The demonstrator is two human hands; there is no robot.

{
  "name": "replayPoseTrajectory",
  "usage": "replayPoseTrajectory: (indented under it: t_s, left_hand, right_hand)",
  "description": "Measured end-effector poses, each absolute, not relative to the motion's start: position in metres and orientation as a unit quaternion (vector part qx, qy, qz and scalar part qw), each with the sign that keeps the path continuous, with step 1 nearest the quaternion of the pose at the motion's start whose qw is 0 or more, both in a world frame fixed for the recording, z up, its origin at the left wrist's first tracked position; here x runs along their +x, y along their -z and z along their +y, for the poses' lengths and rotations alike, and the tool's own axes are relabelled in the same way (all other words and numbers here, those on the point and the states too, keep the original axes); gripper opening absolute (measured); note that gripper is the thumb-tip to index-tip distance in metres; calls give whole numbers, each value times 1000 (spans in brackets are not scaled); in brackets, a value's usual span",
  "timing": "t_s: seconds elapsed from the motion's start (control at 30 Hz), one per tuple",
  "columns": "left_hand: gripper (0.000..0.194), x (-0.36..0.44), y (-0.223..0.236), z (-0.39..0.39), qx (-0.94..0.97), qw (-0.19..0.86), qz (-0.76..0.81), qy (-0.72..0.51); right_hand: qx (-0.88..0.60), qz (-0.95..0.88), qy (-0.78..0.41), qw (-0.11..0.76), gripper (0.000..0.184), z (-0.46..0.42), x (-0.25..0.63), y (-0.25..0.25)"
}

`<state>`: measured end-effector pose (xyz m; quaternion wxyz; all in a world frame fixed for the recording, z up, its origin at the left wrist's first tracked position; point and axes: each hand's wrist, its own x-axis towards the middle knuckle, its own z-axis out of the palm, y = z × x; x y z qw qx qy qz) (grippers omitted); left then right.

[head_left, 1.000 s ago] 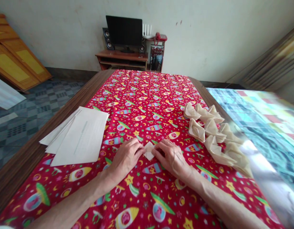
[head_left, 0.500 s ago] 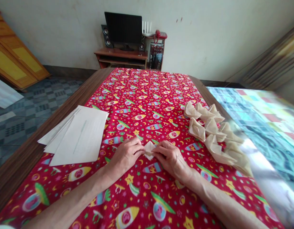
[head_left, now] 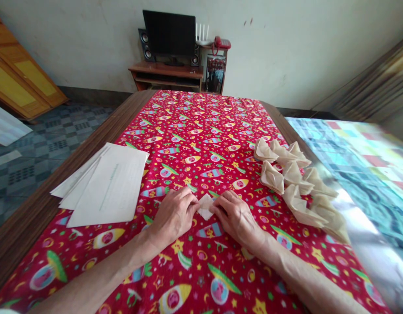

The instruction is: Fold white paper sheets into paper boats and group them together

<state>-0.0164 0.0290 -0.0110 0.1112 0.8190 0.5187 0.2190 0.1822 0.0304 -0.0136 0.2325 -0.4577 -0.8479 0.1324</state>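
Note:
Between my two hands a small folded piece of paper (head_left: 206, 206) lies on the red patterned cloth (head_left: 201, 148), its visible part diamond-shaped with creases across it. My left hand (head_left: 179, 209) pinches its left corner, fingers bent and closed. On the opposite corner, the fingers of my right hand (head_left: 235, 214) are closed the same way. Both fingertips partly hide the paper's side corners. To the right sit several folded paper boats (head_left: 295, 205), cream-coloured and set close together in rows. A fanned stack of paper sheets (head_left: 109, 187) with faint green print lies left of my hands.
Brown wooden table edges (head_left: 99, 131) flank the cloth. Beyond the far end stands a small desk (head_left: 165, 72) with a black monitor (head_left: 169, 35), speakers and a red telephone (head_left: 222, 42). A bed with a blue checked cover (head_left: 352, 161) is on the right, a yellow cabinet (head_left: 22, 74) on the left.
The folded paper now looks flatter and more squarely diamond-shaped. My left hand has turned slightly, its fingers more tucked; both hands remain at the paper's corners. The camera view has shifted a little.

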Motion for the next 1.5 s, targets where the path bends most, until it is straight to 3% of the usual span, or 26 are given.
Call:
replayPoseTrajectory:
  t_s: [0.53,0.77,0.93,1.2,1.37,1.5]
  left_hand:
    - [12,-21,20,33,818,95,525,-217]
    - [16,-32,19,31,803,118,521,-264]
    - [26,-25,8,22,797,134,528,-260]
    - [8,-8,9,29,748,171,544,-339]
    - [10,-17,-4,38,786,41,513,-342]
    - [14,-16,-16,35,864,-59,445,-227]
  right_hand:
    - [-473,-863,-72,160,16,37,184,8]
    - [-476,-844,-124,211,15,36,186,11]
    - [-527,-784,-193,264,26,33,178,15]
    - [-520,-770,-253,271,25,24,164,9]
    - [-456,-768,-312,323,18,26,174,2]
    - [-442,-772,-197,411,19,36,180,-1]
